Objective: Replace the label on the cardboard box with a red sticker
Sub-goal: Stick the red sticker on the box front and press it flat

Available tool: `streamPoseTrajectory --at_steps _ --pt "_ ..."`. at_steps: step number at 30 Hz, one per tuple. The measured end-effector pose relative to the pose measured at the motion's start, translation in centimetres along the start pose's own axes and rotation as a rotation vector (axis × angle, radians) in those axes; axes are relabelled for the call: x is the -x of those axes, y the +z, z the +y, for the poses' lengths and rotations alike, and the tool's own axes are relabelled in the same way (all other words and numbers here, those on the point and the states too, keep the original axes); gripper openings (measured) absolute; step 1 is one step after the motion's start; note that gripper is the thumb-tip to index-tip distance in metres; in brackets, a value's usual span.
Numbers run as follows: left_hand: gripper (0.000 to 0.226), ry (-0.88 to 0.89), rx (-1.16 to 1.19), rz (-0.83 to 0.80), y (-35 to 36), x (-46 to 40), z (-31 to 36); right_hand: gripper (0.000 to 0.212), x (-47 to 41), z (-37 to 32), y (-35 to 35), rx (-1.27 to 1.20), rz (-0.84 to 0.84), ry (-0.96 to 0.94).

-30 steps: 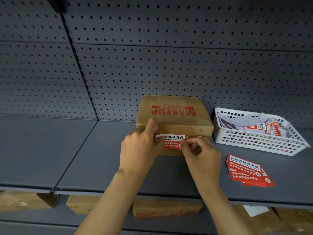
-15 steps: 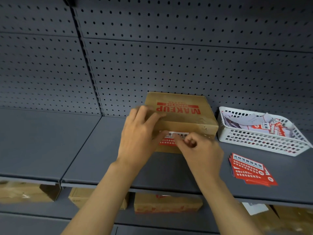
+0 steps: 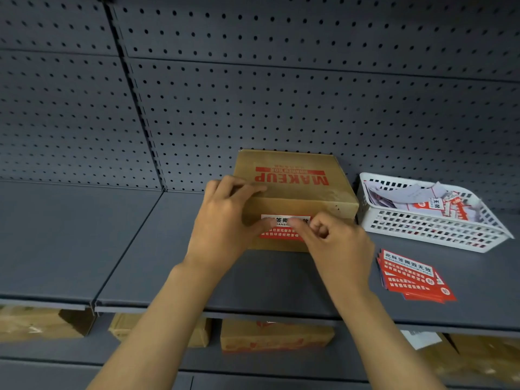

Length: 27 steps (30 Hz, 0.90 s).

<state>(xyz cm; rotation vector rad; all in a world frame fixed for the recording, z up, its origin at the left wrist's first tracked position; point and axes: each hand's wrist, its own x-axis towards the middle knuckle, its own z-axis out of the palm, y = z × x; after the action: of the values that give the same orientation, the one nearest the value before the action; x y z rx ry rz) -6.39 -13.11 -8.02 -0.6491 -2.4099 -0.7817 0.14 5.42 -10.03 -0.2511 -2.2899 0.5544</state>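
Note:
A brown cardboard box point(image 3: 295, 192) printed MAKEUP in red stands on the grey shelf point(image 3: 267, 280) against the pegboard. A red and white sticker point(image 3: 281, 230) lies flat on its front face. My left hand point(image 3: 222, 220) grips the box's left front corner, fingers over the top edge and thumb on the sticker's left end. My right hand point(image 3: 334, 243) is curled, its fingertips pressing on the sticker's right half and covering part of it.
A white plastic basket point(image 3: 439, 235) with torn label scraps sits right of the box. A stack of red stickers point(image 3: 413, 277) lies in front of it. More cardboard boxes point(image 3: 275, 336) sit on the shelf below. Pegboard wall behind.
My left hand shifted from the box's front up onto its top left corner. My right fingers slid left along the sticker, which now lies flat on the face.

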Motion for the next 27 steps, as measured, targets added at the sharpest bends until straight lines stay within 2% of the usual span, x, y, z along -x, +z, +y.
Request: streamPoseTrajectory --at_steps 3,10,18,27 --pt "0.064 -0.004 -0.051 0.024 0.6 0.0 0.2 0.058 0.1 -0.7 1.2 0.029 -0.029 -0.029" --pt "0.066 0.067 -0.04 -0.023 -0.1 0.3 -1.2 0.06 -0.2 1.9 -0.4 0.069 0.004 0.044" --pt "0.076 0.022 -0.109 0.015 0.7 0.2 0.3 0.061 0.5 -0.3 1.7 0.075 -0.062 -0.045" --pt "0.082 0.06 -0.088 -0.042 0.2 0.4 -0.7 0.057 0.9 1.9 0.1 0.078 -0.024 -0.005"
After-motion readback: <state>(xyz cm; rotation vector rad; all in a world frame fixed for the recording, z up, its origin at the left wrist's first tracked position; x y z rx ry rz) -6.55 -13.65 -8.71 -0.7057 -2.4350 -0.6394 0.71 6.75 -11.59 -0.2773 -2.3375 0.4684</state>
